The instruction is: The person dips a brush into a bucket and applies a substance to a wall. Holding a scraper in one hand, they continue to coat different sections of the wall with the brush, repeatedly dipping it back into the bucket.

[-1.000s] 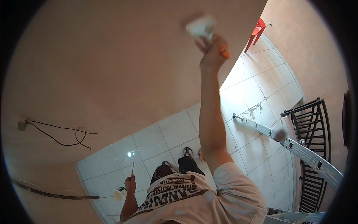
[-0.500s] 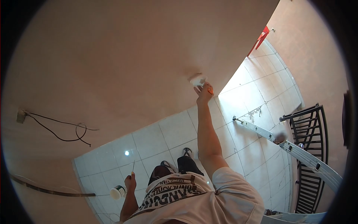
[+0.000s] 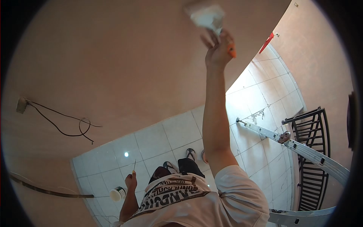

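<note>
Your right hand (image 3: pixel 218 47) is stretched high overhead, fingers wrapped tight round the orange handle of a wide putty knife (image 3: pixel 208 18), whose broad blade is loaded with white filler and pressed flat against the salmon-pink plastered wall (image 3: pixel 113 68) near the top of the view. Your left hand (image 3: pixel 131 181) hangs low by your hip, fingers closed on a thin narrow-bladed scraper (image 3: pixel 134 167) that points upward. Just beside that hand, on the white tiled floor (image 3: pixel 177 130), stands a small round white tub (image 3: pixel 115 194); whether it is open I cannot tell.

What could go wrong: with your arm at full reach, the wet filler could slide off the blade and drop onto you or the tiles if the blade tilts away from the wall. Leaning further could unsettle your footing, and the silver aluminium ladder (image 3: pixel 302 149) lying slanted near your right side is something to catch a foot on. The loose black cable (image 3: pixel 64 123) dangling from a small wall box (image 3: pixel 21 104) is bare-ended as far as I can judge; keep the wet blade well apart from it.

Counted: two blades, one per hand; one tub; one ladder; one black metal gate (image 3: pixel 314 159); one red plastic chair (image 3: pixel 267 41) far off; two sandalled feet.
</note>
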{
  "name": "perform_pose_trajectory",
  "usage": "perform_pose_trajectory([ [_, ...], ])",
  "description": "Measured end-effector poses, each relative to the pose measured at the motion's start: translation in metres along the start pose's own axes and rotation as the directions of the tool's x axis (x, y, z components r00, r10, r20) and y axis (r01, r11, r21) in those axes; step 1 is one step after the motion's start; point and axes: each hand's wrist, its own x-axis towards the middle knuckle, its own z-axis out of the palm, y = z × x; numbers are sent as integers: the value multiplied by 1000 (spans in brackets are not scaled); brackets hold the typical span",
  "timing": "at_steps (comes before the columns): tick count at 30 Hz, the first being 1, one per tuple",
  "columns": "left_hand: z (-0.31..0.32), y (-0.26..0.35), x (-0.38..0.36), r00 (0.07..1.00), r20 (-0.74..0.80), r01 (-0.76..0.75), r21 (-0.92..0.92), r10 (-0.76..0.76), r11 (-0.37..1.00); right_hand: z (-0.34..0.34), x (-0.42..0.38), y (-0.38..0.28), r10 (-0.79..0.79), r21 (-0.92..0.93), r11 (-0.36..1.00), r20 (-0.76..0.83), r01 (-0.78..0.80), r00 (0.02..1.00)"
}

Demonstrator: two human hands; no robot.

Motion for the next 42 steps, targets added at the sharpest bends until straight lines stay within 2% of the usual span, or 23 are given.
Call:
perform_pose_trajectory([
  [1, -4, -6, 3, 1000, -11, -13, -4, 13, 1000, -20, -11, 24, 46, -49, 998, -58, -49, 997],
  [3, -14, -20, 7, 999, -28, -34, -10, 33, 999, -66, -54, 68, 154, -21, 987, -202, -161, 967],
  [5, -24, -33, 13, 999, -45, 4, 7, -4, 1000, -126, -97, 102, 161, -155, 966, -268, -208, 950],
  [7, -41, -51, 7, 999, -33, 37, 54, -35, 998, -177, -130, 131, 246, -203, 912, -421, -355, 873],
  [10, -62, -68, 10, 997, -2, 78, 117, -78, 990, -194, -142, 149, 257, -192, 887, -548, -420, 796],
  [12, -70, -80, 8, 997, -28, 75, 85, -73, 994, -180, -122, 158, 203, -145, 930, -560, -337, 803],
  [16, -88, -95, 1, 996, -32, 88, 77, -85, 993, -60, -71, 93, 19, -132, 989, -334, -67, 943],
  [17, -91, -97, -1, 995, -34, 93, 96, -90, 991, -46, -67, 75, -9, -38, 999, -286, -2, 958],
  [18, -92, -96, 1, 995, -41, 99, 109, -95, 989, -36, -60, 62, -43, 64, 996, -234, 59, 971],
  [21, -91, -93, 0, 996, -42, 85, 132, -80, 988, -33, -54, 54, -113, 124, 984, -90, 124, 989],
  [22, -92, -90, 0, 997, -35, 71, 146, -67, 987, -46, -53, 66, -114, 64, 991, -72, 118, 991],
  [27, -86, -96, -6, 1000, 5, 14, 110, -15, 994, -154, -131, 153, 108, -23, 992, -338, -123, 935],
  [29, -84, -100, -12, 999, 36, 21, 77, -24, 997, -190, -164, 174, 132, -114, 973, -441, -201, 888],
  [32, -82, -129, -11, 999, 48, -20, 184, 11, 983, -197, -162, 178, 117, -272, 914, -533, -300, 838],
  [35, -87, -126, -16, 999, 41, -1, 211, -8, 978, -133, -121, 143, 40, -269, 949, -408, -162, 912],
  [37, -86, -124, -10, 999, 33, 7, 174, -13, 985, -72, -94, 96, -69, -166, 986, -212, 33, 975],
  [39, -84, -127, -8, 999, 25, 35, 141, -39, 989, -32, -75, 57, -159, -47, 987, -83, 155, 984],
  [42, -74, -123, 3, 998, 10, 62, 81, -63, 995, -2, -62, 38, -234, 5, 972, 27, 233, 972],
])
